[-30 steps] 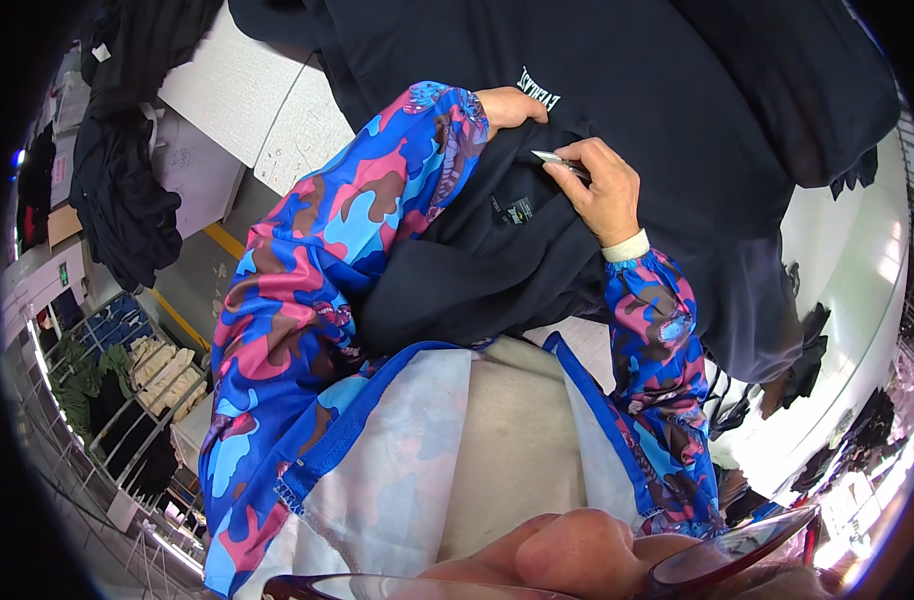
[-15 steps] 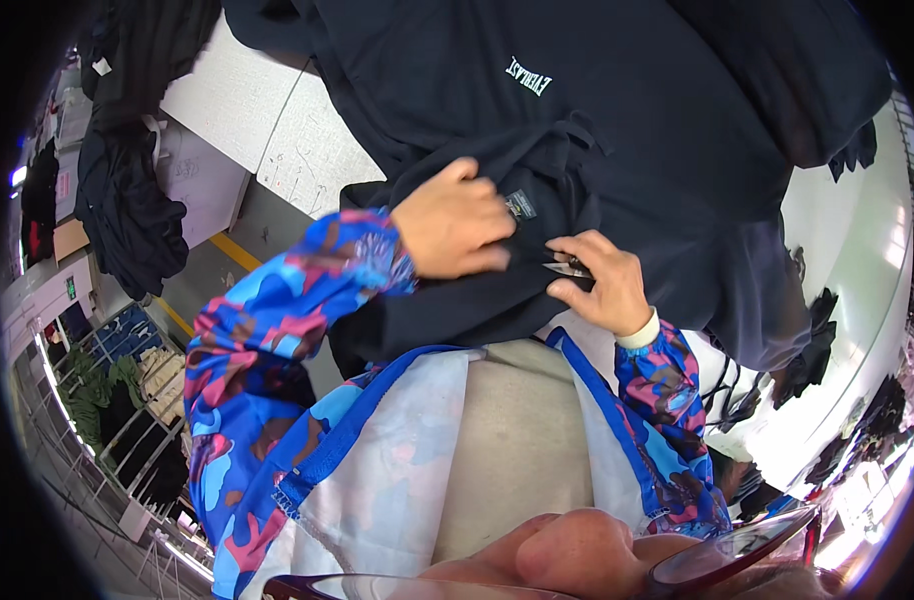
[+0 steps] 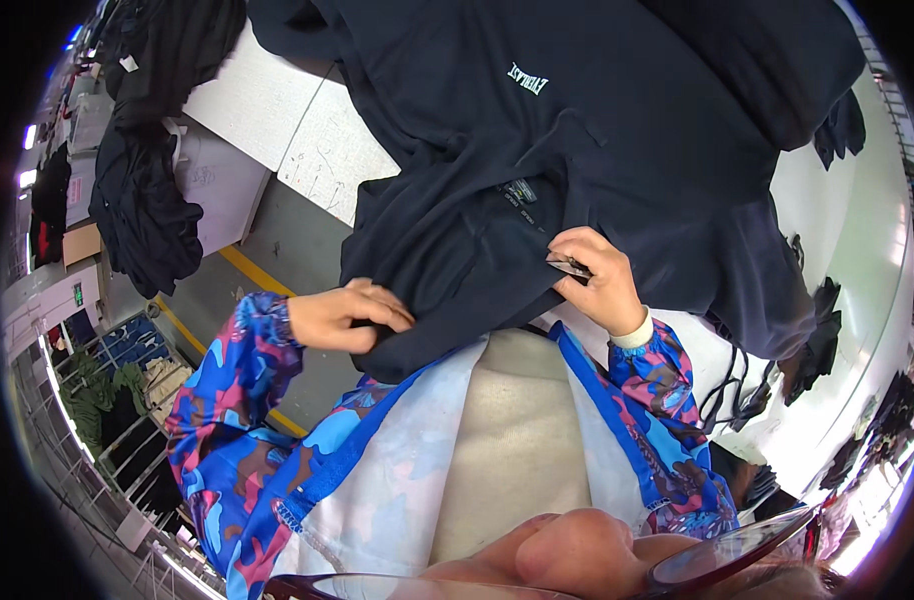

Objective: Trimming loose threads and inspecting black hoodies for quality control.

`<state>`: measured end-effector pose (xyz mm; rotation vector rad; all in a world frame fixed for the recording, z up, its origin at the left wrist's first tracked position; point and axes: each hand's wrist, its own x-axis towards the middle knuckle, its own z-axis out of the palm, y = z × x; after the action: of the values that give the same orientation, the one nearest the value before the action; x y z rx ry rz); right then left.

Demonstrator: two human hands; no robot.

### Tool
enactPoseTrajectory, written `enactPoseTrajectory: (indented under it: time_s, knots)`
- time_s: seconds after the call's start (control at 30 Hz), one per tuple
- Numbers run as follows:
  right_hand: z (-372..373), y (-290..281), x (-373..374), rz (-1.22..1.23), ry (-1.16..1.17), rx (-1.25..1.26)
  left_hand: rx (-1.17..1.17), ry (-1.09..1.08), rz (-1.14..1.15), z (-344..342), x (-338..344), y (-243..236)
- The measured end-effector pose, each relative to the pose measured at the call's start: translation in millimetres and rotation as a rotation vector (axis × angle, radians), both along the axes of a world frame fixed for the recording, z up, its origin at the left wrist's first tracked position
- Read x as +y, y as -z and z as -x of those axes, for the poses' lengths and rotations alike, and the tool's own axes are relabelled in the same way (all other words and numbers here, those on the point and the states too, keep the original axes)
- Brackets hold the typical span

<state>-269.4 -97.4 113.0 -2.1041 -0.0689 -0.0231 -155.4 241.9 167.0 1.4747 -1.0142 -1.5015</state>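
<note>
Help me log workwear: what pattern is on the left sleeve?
Left sleeve: camouflage patches of blues, pink and brown, best seen in the head view.

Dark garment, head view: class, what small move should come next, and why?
Perhaps smooth the near edge of the dark garment with the left hand: it touches that edge, the cloth beyond looks creased, and the right hand holds a small metal tool.

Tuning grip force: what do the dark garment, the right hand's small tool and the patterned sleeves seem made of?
Dark garment: soft, matte fabric, probably knit; it drapes in rounded folds.
Small tool: likely bare metal, from its silvery glint; the right hand hides much of it.
Patterned sleeves: thin, slightly glossy fabric, perhaps synthetic, going by highlights and wrinkles.
</note>
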Motion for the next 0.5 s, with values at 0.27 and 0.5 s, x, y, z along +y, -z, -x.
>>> enactPoseTrajectory:
  time_s: [0.27, 0.5]
  knots:
    - [-11, -14, 22, -0.249, 0.003, 0.019, -0.362, -0.209, -0.263, 45, 15, -10]
    - [-29, -20, 65, -0.556, -0.844, 0.223, 0.277, -0.383, -0.373, 1, 79, -87]
